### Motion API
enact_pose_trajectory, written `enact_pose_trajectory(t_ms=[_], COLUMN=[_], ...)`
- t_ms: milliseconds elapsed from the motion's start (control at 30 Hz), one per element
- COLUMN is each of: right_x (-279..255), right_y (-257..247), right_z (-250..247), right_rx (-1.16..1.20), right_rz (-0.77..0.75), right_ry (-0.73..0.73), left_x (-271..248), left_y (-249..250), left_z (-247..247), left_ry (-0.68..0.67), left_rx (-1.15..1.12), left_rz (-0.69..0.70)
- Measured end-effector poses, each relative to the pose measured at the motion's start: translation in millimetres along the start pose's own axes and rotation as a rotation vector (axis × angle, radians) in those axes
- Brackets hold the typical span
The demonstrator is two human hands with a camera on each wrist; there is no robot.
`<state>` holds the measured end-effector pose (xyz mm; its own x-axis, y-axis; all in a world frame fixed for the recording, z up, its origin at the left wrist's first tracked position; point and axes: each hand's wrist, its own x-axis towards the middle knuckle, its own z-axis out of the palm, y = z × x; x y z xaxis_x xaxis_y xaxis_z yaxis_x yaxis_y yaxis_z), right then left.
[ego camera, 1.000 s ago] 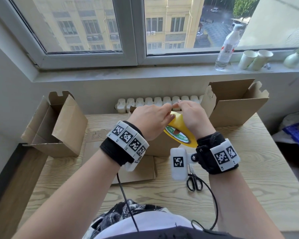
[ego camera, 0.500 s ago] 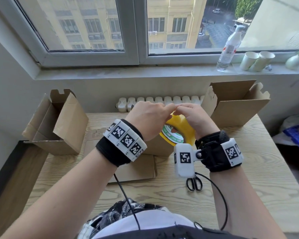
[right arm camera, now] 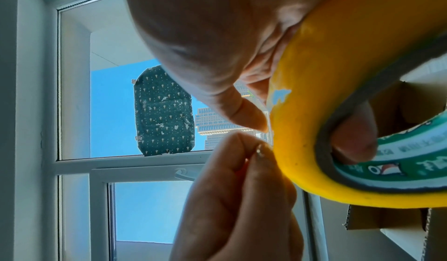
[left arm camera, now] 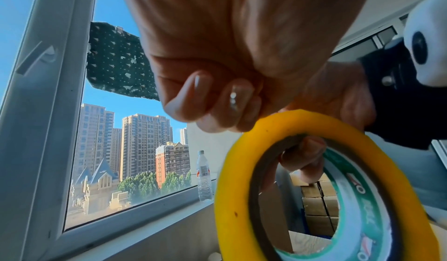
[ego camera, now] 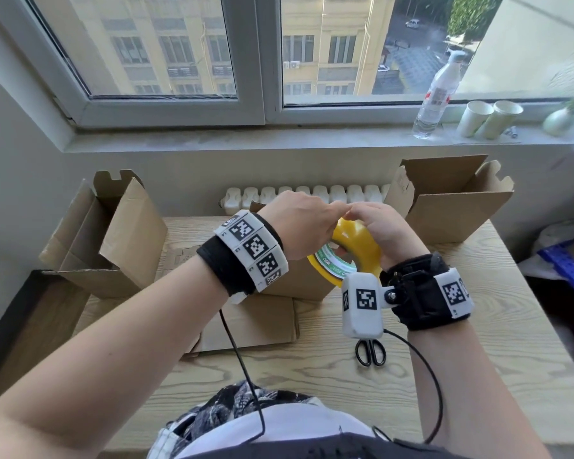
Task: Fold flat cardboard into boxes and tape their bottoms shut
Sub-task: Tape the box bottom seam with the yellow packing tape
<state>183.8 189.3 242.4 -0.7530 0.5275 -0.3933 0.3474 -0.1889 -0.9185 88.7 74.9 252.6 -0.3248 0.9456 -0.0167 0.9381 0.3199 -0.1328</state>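
A yellow tape roll (ego camera: 362, 250) with a green-printed core is held in the air over a folded cardboard box (ego camera: 299, 283) on the wooden table (ego camera: 478, 359). My right hand (ego camera: 365, 215) grips the roll, with a finger through the core (right arm camera: 353, 137) and the thumb (right arm camera: 251, 117) on the outer face. My left hand (ego camera: 332, 210) has curled fingers (left arm camera: 212, 108) whose tips pinch at the top of the roll (left arm camera: 232, 179). Whether a loose tape end lies between those fingertips (right arm camera: 251, 156) I cannot tell. Flat cardboard (ego camera: 246, 323) lies under the box.
An open box (ego camera: 113, 236) stands at the table's left end, another (ego camera: 451, 200) at the back right. Black scissors (ego camera: 371, 352) lie near my right wrist. A bottle (ego camera: 438, 94) and paper cups (ego camera: 487, 117) are on the windowsill. A radiator (ego camera: 312, 193) is behind the table.
The roll has turned from tilted flat to more upright in my right hand. Both hands stay together on it, with the left fingertips now at its top.
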Motion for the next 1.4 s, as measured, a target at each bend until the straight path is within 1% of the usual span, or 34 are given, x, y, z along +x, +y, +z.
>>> enact_pose_trajectory(t_ms=[133,200,233,267,333,367,400,433,500,533,567,667,800,933,1033,1167,1233,1300,1333,1400], right_x=[0.7,1.2,1.2,2.7,4.3,3.2,3.2,2.6,-0.5,-1.6,-1.8,3.3,2.2,2.9,2.8,4.6,6.2,8.6,8.2,8.6], right_y=[1.2,0.9,0.4,0.8,1.1,0.0,-0.2,-0.6,-2.1,-2.3,-1.7,3.8,4.4,5.7,6.8,7.7,8.3,9.9,9.5,9.1], right_z=[1.6,2.4,2.5,2.3,1.8,2.9,4.0,5.4,8.2,9.1,9.8,10.4,13.6,15.9,18.3,21.5,21.8,20.1,20.1,20.8], right_rx=[-0.036,-0.068,-0.081,-0.095,-0.140,-0.166,-0.180,-0.170,-0.063,-0.030,-0.025,-0.069,-0.115,-0.140,-0.169,-0.215,-0.201,-0.199,-0.210,-0.217], right_rz=[-0.030,-0.041,-0.044,-0.052,-0.073,-0.082,-0.081,-0.062,-0.006,0.013,0.024,0.017,-0.005,-0.041,-0.067,-0.130,-0.141,-0.149,-0.163,-0.195], right_ry=[-0.015,-0.039,-0.052,-0.054,-0.054,-0.061,-0.069,-0.079,-0.092,-0.083,-0.065,-0.004,0.000,0.006,-0.005,-0.012,0.010,0.013,0.014,0.035], left_x=[-0.3,-0.7,-0.8,-1.4,-4.1,-5.7,-7.3,-8.6,-11.8,-12.5,-13.4,-16.2,-16.1,-15.0,-15.6,-15.6,-16.9,-19.1,-19.6,-20.1], left_y=[-8.4,-13.1,-16.1,-19.0,-22.4,-21.2,-19.7,-17.8,-12.6,-11.2,-10.1,-10.3,-10.0,-9.1,-10.0,-13.2,-13.4,-13.8,-14.2,-13.3], left_z=[1.9,4.4,6.8,8.3,10.6,10.4,8.9,8.0,6.3,6.7,6.7,12.2,16.8,15.1,15.2,17.3,18.8,19.8,20.2,21.7], left_ry=[0.053,0.046,0.022,0.001,0.004,0.010,0.010,0.008,0.011,0.029,0.041,0.079,0.091,0.097,0.085,0.094,0.107,0.134,0.148,0.164], left_rx=[-0.045,-0.169,-0.296,-0.475,-0.822,-0.883,-0.843,-0.702,-0.334,-0.240,-0.218,-0.295,-0.376,-0.304,-0.309,-0.243,-0.257,-0.326,-0.327,-0.228], left_rz=[0.010,-0.012,-0.036,-0.065,-0.131,-0.155,-0.161,-0.153,-0.144,-0.123,-0.098,-0.052,-0.073,-0.048,-0.032,-0.009,0.001,-0.025,-0.038,-0.044])
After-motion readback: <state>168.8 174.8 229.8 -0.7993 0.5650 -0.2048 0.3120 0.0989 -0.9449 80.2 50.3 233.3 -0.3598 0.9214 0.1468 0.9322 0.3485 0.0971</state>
